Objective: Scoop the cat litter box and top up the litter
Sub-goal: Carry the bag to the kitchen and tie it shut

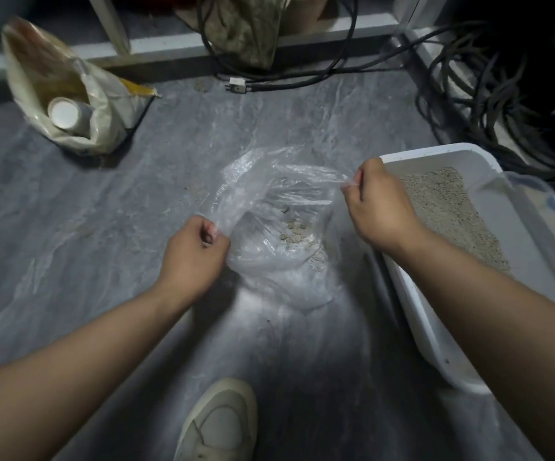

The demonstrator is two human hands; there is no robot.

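Observation:
A clear plastic bag (269, 201) lies open on the floor in the middle, with a few clumps of litter (297, 232) inside. My left hand (193, 252) pinches the bag's near left rim. My right hand (377, 202) pinches the far right rim, holding the mouth stretched apart. To the right stands the white litter box (415, 304), tilted toward me, with grey-beige litter (448, 214) spread over its bottom. At the far left an opened litter bag (103, 104) stands with a white cup (65, 113) inside it.
Clear plastic sheeting (70, 234) covers the grey floor. Black cables (482, 104) coil at the back right, and a plug (237, 84) lies at the back centre. A light shoe (219, 424) is at the bottom. A white frame (176, 44) runs along the back.

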